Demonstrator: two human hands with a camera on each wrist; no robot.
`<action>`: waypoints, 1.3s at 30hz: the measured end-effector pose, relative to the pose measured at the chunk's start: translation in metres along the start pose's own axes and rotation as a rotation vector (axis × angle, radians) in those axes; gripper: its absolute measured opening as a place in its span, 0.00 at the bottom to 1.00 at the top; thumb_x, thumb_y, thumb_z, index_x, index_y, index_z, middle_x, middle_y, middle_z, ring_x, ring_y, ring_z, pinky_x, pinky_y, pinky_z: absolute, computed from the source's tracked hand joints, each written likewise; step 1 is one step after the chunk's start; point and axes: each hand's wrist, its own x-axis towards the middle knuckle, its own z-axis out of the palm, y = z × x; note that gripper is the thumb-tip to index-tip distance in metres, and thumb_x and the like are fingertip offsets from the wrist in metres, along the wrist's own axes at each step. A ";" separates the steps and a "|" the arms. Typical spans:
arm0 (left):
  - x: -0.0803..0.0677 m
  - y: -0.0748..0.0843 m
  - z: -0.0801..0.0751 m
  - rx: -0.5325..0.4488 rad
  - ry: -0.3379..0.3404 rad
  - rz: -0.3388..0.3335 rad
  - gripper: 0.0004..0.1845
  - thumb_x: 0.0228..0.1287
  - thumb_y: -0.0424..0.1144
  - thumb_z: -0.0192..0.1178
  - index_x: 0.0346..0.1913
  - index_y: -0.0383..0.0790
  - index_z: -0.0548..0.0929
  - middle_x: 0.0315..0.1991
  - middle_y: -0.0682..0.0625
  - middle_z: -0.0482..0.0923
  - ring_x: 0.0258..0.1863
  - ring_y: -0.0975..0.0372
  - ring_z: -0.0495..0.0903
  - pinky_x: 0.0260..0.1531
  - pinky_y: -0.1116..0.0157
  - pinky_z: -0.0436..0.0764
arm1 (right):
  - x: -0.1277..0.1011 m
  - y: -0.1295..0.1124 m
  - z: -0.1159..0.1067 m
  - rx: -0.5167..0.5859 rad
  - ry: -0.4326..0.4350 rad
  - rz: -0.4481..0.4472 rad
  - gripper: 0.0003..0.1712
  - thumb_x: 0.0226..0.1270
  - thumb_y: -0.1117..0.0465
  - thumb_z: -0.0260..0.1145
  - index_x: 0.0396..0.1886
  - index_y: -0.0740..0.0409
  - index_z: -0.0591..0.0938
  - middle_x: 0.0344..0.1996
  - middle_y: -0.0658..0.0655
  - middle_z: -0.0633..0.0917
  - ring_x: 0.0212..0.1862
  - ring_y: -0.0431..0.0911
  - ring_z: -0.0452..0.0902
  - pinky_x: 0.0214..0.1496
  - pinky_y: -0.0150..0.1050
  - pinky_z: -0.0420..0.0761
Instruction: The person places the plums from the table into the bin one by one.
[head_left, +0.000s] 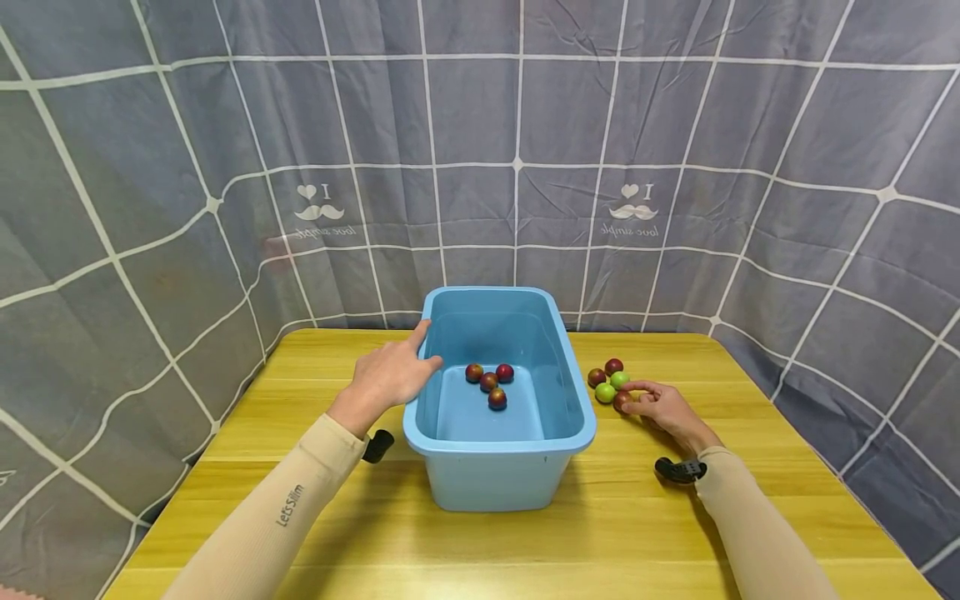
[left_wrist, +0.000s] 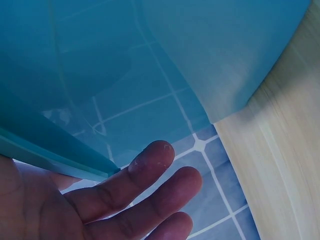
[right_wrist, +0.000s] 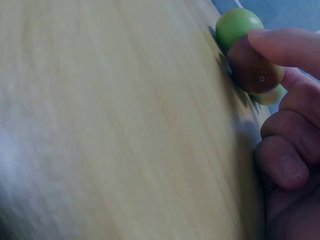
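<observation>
A light blue plastic bin (head_left: 497,477) stands on the table. My left hand (head_left: 388,371) holds its left rim, thumb over the inner side; in the left wrist view several fingers (left_wrist: 165,195) extend loosely along the outside. Several dark red plums (head_left: 489,382) lie on the bin's floor. To the right of the bin, my right hand (head_left: 665,408) pinches a dark red plum (right_wrist: 254,67) between thumb and index finger, the other fingers curled. Two green plums (head_left: 605,392) and two more dark red plums (head_left: 597,377) lie beside that hand.
The yellow wood-grain table (head_left: 630,533) carries everything. A grey curtain (head_left: 480,108) with white grid lines hangs behind the table and along both sides. Each wrist wears a black strap or mount (head_left: 680,470).
</observation>
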 end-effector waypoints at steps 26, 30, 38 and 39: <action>-0.001 -0.001 0.001 -0.008 0.005 0.007 0.41 0.72 0.61 0.45 0.82 0.56 0.45 0.24 0.46 0.74 0.22 0.53 0.74 0.21 0.59 0.71 | -0.005 -0.001 0.000 -0.051 0.032 0.031 0.32 0.63 0.48 0.74 0.61 0.63 0.81 0.15 0.44 0.65 0.17 0.39 0.60 0.20 0.32 0.63; -0.001 -0.002 0.000 -0.010 0.008 0.009 0.41 0.72 0.61 0.45 0.82 0.55 0.45 0.23 0.46 0.73 0.21 0.54 0.73 0.20 0.60 0.70 | -0.005 -0.002 0.000 -0.036 0.022 0.027 0.33 0.64 0.48 0.73 0.61 0.64 0.81 0.14 0.44 0.65 0.16 0.39 0.60 0.19 0.33 0.63; -0.002 -0.001 0.000 -0.012 0.010 0.007 0.41 0.72 0.61 0.45 0.82 0.55 0.45 0.23 0.46 0.73 0.20 0.54 0.73 0.20 0.60 0.70 | -0.009 -0.004 -0.003 -0.036 0.017 0.048 0.33 0.64 0.46 0.72 0.61 0.64 0.80 0.13 0.44 0.66 0.16 0.39 0.60 0.19 0.33 0.61; -0.002 -0.001 0.000 -0.013 0.010 0.007 0.41 0.72 0.61 0.45 0.82 0.55 0.45 0.23 0.45 0.73 0.21 0.54 0.73 0.20 0.60 0.70 | -0.009 -0.004 -0.004 -0.043 0.009 0.036 0.33 0.65 0.47 0.71 0.61 0.65 0.80 0.13 0.44 0.66 0.16 0.39 0.60 0.19 0.33 0.61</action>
